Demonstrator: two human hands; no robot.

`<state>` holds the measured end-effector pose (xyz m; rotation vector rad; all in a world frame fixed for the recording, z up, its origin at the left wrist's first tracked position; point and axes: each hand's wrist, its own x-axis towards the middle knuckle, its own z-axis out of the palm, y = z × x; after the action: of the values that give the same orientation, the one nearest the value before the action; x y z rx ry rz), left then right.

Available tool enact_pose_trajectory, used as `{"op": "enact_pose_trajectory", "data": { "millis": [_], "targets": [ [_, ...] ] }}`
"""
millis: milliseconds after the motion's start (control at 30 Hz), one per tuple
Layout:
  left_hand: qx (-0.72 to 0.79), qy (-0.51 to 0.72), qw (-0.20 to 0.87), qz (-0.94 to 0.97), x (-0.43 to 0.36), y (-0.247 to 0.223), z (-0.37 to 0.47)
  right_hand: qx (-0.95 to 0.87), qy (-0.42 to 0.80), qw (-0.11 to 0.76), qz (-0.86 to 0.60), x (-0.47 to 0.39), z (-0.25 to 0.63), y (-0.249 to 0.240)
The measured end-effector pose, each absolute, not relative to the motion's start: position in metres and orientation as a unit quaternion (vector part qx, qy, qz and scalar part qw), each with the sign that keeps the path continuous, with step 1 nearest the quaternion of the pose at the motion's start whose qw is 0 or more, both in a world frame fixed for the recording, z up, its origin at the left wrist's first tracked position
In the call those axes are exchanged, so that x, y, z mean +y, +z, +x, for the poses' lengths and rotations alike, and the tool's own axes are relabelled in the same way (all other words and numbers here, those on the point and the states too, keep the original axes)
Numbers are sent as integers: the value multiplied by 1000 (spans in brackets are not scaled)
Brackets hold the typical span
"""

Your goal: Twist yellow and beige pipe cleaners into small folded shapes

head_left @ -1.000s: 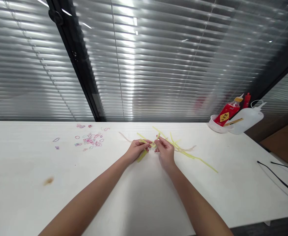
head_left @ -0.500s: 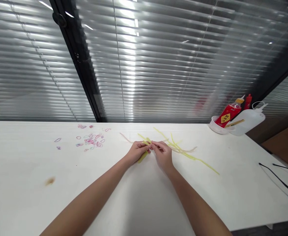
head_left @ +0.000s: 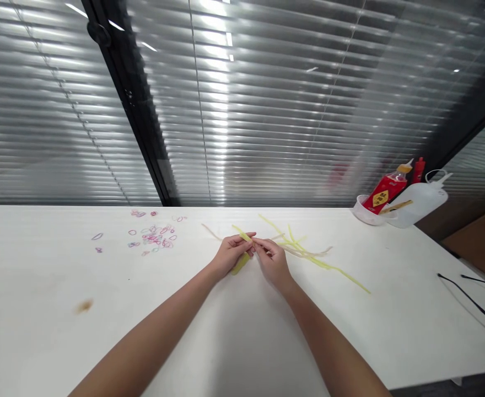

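Observation:
My left hand [head_left: 231, 255] is closed around a small bundle of yellow strips [head_left: 240, 264]; their ends stick out above and below the fingers. Fingertips of my right hand [head_left: 272, 259] pinch at the same bundle, meeting the left fingertips. Just what lies between the right fingertips is too small to see. Beyond the right hand, loose yellow and pale pink strips [head_left: 308, 256] lie crossed on the white table [head_left: 176, 347]. One pale pink strip [head_left: 211, 231] lies behind my left hand.
Many small coloured rubber bands [head_left: 155, 237] are scattered at the left. A red bottle [head_left: 385, 193] leans in a clear bowl [head_left: 364, 215] at the back right, beside a white squeeze bottle [head_left: 422, 201]. Black glasses [head_left: 474, 303] lie at the right. Window blinds [head_left: 267, 110] stand behind.
The fingers have shifted slightly on the yellow bundle, and my right hand has moved a little left. The loose strips and rubber bands lie as before.

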<state>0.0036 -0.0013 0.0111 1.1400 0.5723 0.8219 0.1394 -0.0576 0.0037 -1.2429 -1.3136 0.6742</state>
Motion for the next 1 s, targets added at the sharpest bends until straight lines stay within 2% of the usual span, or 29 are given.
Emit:
{"op": "enact_pose_trajectory", "data": {
  "millis": [167,300,433,633,1000],
  "targets": [
    [257,389,723,511,1,8,3,-442,438,601,-502,-53,139,-1],
    [239,390,732,505,1,8,2,-414,464,609,-492,-52,139,-1],
    [229,390,735,505,1,7,2,-462,422,594,-506,-54,140,1],
    [234,390,735,502,3,6,1,-596,260,552,-522,-58,141,4],
    [256,401,745,466,5,6,1,-635,215,536,-513,-60,140,4]
  ]
}}
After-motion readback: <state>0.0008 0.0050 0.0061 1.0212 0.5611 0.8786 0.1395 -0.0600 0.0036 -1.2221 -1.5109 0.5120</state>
